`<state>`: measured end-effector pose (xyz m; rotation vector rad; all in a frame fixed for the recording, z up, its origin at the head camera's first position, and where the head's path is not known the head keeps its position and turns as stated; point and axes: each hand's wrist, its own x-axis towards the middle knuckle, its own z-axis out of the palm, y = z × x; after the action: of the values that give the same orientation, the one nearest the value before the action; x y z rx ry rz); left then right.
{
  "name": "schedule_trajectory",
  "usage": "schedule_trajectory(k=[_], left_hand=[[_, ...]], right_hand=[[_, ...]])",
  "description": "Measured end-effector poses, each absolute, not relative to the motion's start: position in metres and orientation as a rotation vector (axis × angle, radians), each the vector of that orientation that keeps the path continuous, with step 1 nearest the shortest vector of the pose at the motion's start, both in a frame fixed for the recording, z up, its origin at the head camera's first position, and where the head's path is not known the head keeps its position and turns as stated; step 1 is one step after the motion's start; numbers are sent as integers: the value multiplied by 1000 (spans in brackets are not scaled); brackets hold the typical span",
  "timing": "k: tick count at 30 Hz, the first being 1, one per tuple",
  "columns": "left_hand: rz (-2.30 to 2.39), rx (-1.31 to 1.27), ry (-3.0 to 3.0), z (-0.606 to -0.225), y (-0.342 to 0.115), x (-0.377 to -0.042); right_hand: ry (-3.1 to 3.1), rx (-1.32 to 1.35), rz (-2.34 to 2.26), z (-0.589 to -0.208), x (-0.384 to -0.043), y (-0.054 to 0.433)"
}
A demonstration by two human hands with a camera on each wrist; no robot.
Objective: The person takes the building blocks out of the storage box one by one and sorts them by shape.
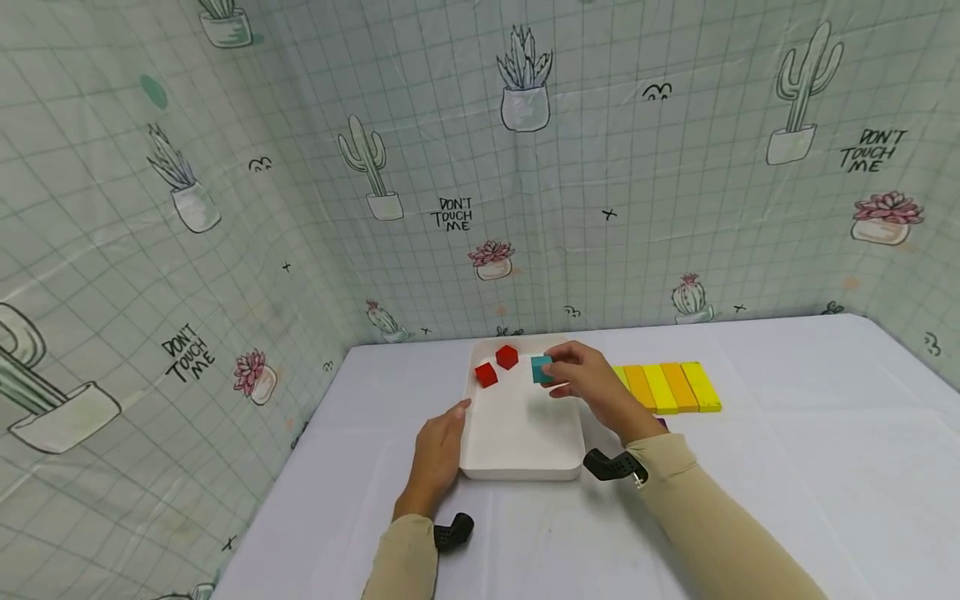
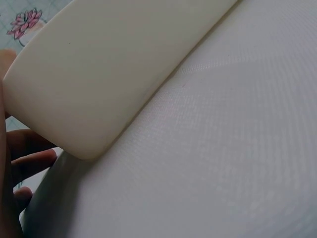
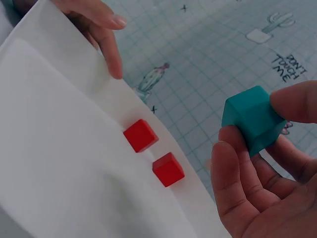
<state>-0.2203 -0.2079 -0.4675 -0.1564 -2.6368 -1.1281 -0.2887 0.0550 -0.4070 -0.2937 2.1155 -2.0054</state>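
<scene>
My right hand (image 1: pixel 588 379) pinches a teal cube (image 3: pixel 255 118) between thumb and fingers, held up over the far right part of a white tray (image 1: pixel 517 433). Inside the tray, toward its far left, lie two red cubes: one red cube (image 1: pixel 486 375) near the left wall and another red cube (image 1: pixel 507 357) close to the far end. My left hand (image 1: pixel 438 450) lies along the tray's left side with its fingers extended, touching the wall and rim. In the left wrist view, the fingers (image 2: pixel 32 163) show past the corner of the tray.
Right of the tray, a row of yellow and orange bars (image 1: pixel 671 387) lies side by side, partly behind my right hand. A bit of a dark purple thing (image 1: pixel 662 422) peeks out behind the right wrist. A cactus-print cloth (image 1: pixel 570 175) hangs behind the white table (image 1: pixel 810 467).
</scene>
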Motion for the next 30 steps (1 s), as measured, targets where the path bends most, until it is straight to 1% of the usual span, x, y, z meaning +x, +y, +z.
schedule_trajectory(k=[15, 23, 30], left_hand=[[-1144, -158, -2626, -470, -208, -219], [-1151, -136, -2640, -468, -205, -219], [-1135, -121, -2662, -468, -206, -218]], right_hand=[[2225, -296, -1923, -406, -276, 80], [2273, -339, -1890, -402, -270, 108], [2319, -308, -1859, -399, -262, 134]])
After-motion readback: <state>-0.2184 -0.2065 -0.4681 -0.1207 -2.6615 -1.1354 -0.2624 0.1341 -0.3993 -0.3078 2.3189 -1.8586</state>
